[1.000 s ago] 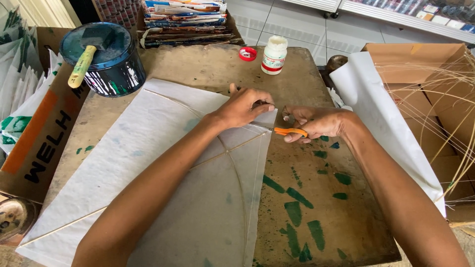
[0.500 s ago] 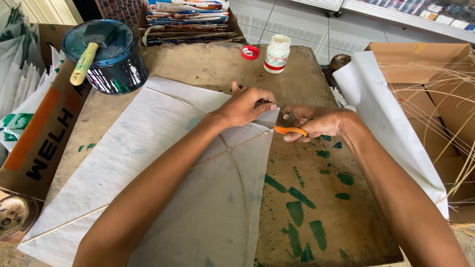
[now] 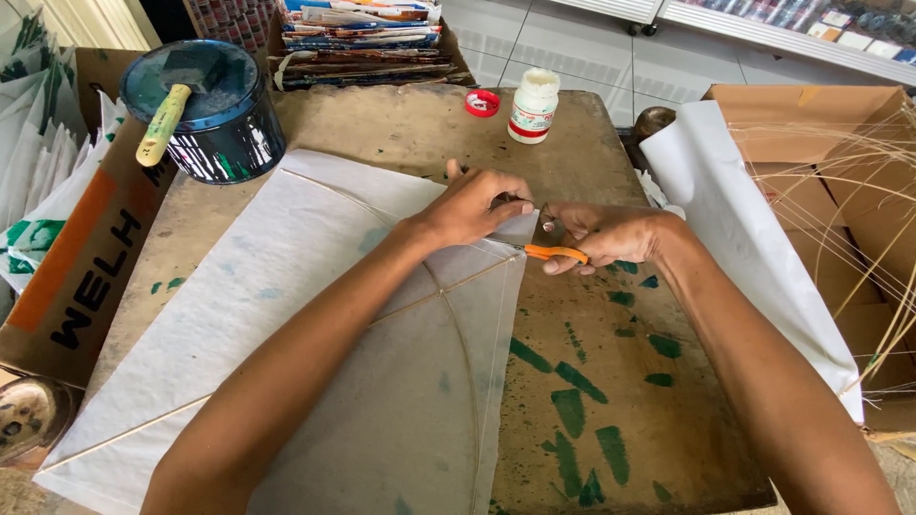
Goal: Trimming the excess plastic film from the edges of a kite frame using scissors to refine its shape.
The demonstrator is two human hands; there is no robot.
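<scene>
Left hand (image 3: 474, 203) sits flat-knuckled on the corner of the white paper kite (image 3: 286, 315), fingers curled down and pinching the paper's edge right at the tip. Right hand (image 3: 603, 236) is just beside it, fingers folded around a pair of orange-handled scissors (image 3: 551, 252), the blades pointing toward the left hand and meeting the kite's corner. Whether the blades are parted or closed is too small to tell. The kite itself lies spread across the brown worktable (image 3: 611, 401), covering its left half, with thin bamboo sticks (image 3: 448, 286) crossing under the paper and one bowed stick curving down toward the near edge. Green paint smears (image 3: 572, 401) mark the bare wood to the right of the kite. At the far side of the table stands a small white bottle (image 3: 532, 105), with its red cap (image 3: 482, 102) lying just beside it. On the far left corner sits a dark blue tin (image 3: 205, 114) with a yellow-handled brush (image 3: 167, 119) resting across its top. A roll of white paper (image 3: 754, 248) leans along the table's right edge, next to a cardboard box (image 3: 840, 133) holding thin straw-coloured sticks. A stack of printed papers (image 3: 367, 38) sits beyond the table.
</scene>
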